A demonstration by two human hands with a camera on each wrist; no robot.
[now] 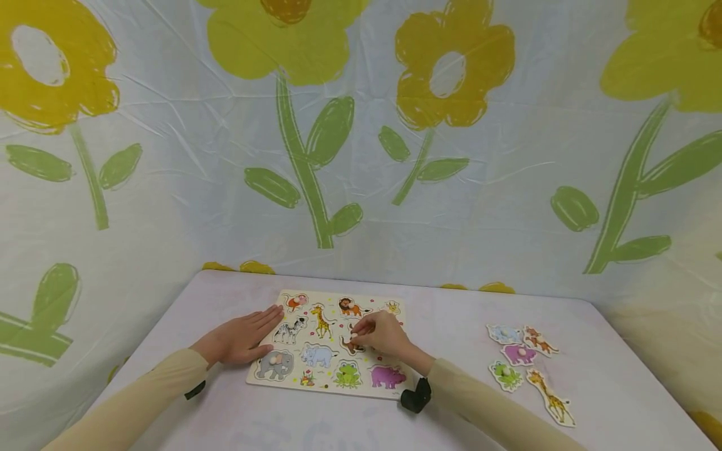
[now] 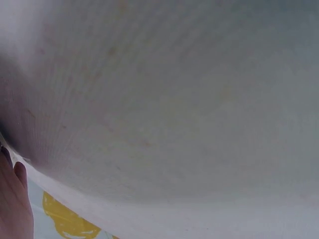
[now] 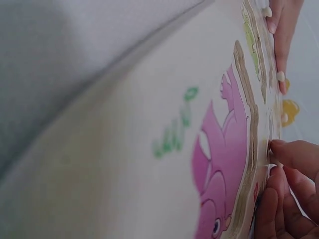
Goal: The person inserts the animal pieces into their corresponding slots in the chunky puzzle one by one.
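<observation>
A wooden animal puzzle board (image 1: 321,389) lies on the table. My left hand (image 1: 239,338) rests with straight fingers on its left edge, beside the zebra (image 1: 289,332) and the elephant piece (image 1: 276,364). Over the middle right of the board, my right hand (image 1: 386,335) pinches the small knob of a brown animal puzzle piece (image 1: 351,346) at its slot. The fingers cover part of that piece. In the right wrist view, thumb and fingertips meet close at the board's surface, beyond the printed purple hippo (image 3: 219,154). The left wrist view shows mostly blurred pale tabletop.
To the right of the board lie several loose pieces: a blue rhino (image 1: 504,334), a brown animal (image 1: 538,340), a purple hippo piece (image 1: 519,354), a green frog (image 1: 506,376) and a giraffe (image 1: 549,398). A flower-printed cloth (image 1: 361,169) hangs behind the table.
</observation>
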